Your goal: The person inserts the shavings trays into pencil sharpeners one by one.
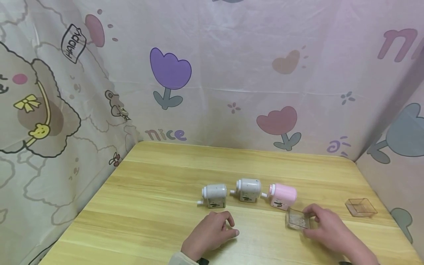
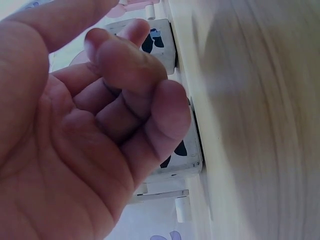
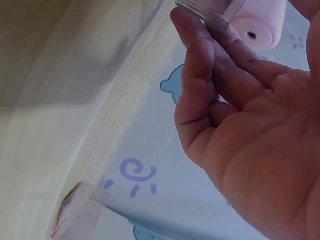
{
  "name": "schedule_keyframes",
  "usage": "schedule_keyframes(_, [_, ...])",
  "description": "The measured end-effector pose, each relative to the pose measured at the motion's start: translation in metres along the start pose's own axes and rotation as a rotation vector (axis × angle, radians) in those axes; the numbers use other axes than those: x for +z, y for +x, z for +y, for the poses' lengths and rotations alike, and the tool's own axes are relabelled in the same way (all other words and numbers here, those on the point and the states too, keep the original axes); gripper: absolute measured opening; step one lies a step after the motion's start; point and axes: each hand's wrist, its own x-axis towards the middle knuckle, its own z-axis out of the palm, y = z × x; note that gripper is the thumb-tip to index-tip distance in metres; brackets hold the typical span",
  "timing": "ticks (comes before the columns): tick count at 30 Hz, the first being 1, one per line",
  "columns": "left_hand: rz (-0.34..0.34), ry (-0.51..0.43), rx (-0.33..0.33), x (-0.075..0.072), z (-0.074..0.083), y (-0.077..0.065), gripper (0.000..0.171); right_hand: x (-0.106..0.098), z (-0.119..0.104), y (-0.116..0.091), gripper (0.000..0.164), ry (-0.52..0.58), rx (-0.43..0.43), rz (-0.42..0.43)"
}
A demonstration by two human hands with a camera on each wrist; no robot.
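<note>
In the head view my right hand (image 1: 328,228) pinches the right end of a small clear plastic tray (image 1: 297,222), thumb at the near side and fingers at the far side. Just behind that tray stands a pink hand-crank pencil sharpener (image 1: 284,196), its white crank pointing left. Only an edge of the held tray shows at the fingertips in the right wrist view. My left hand (image 1: 208,233) holds nothing, its fingers loosely curled above the table in front of a speckled grey sharpener (image 1: 216,196). A second grey sharpener (image 1: 249,190) stands between that one and the pink one.
Another clear tray, amber-tinted (image 1: 361,208), lies near the right edge of the wood-grain table (image 1: 149,221). Printed cloth (image 1: 225,121) hangs behind the table and along both sides.
</note>
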Motion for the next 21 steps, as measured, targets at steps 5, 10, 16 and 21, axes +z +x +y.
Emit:
schedule_keyframes(5, [-0.003,-0.003,-0.001,0.0,0.0,0.0,0.024,0.005,-0.009,0.001,0.055,0.016,-0.019,0.002])
schedule_keyframes(10, [-0.002,0.004,-0.003,0.0,0.001,0.0,0.024,0.009,-0.015,0.002,0.054,0.038,-0.032,-0.001])
schedule_keyframes(16, [-0.006,0.001,0.003,0.0,0.001,0.001,0.025,0.012,-0.022,0.005,0.052,0.059,-0.044,-0.007])
schedule_keyframes(21, [0.002,0.008,0.003,0.0,0.002,0.001,0.025,0.014,-0.026,0.006,0.053,0.072,-0.035,-0.023])
